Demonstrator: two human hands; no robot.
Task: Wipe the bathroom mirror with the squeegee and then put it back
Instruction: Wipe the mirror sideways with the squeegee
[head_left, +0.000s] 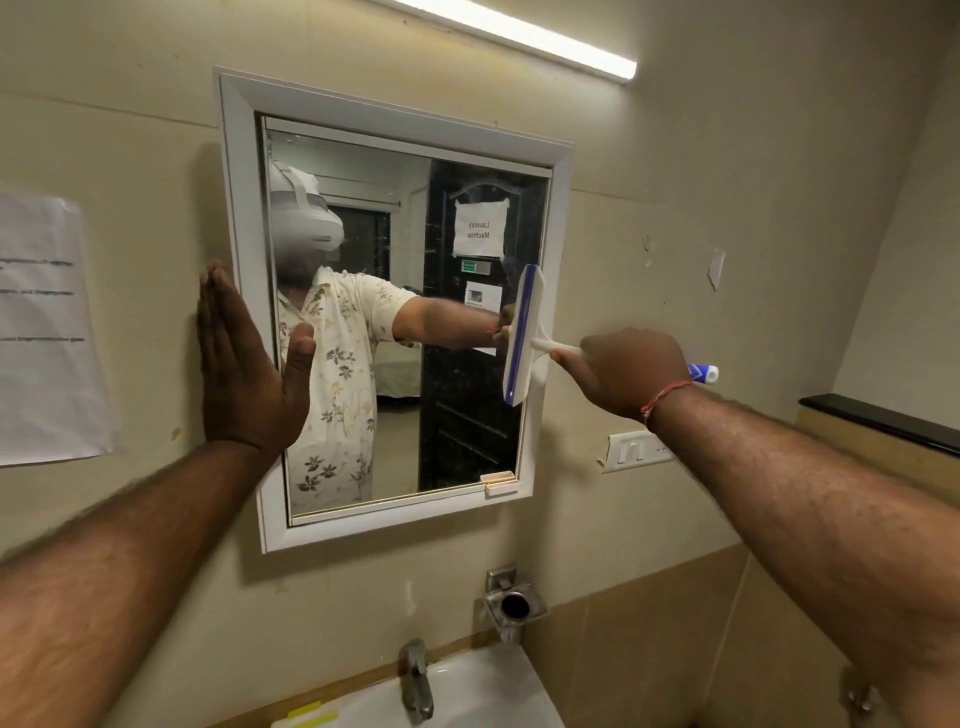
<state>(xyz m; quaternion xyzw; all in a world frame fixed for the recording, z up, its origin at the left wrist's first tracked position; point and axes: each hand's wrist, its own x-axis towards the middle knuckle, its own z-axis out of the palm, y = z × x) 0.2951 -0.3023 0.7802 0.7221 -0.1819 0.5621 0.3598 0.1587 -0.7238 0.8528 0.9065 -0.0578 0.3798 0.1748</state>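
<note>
My right hand (631, 376) is stretched out at the end of a nearly straight arm, fingers curled tight around the white handle of the squeegee (524, 338), forefinger laid along the shaft and a red thread on my wrist, while my left hand (244, 364) is flat with fingers together, pressed against the left side of the white mirror frame (236, 208) with its thumb over the glass. Below my hands sit a chrome tap (415, 680), a white basin (467, 696) and a metal holder (511, 605); a switch plate (636, 452) lies under my right wrist and a paper notice (47, 327) is taped left of my left hand. The squeegee's blade stands almost upright against the mirror's right edge, just beyond my right fingertips, its handle running back through my fist to a blue end.
</note>
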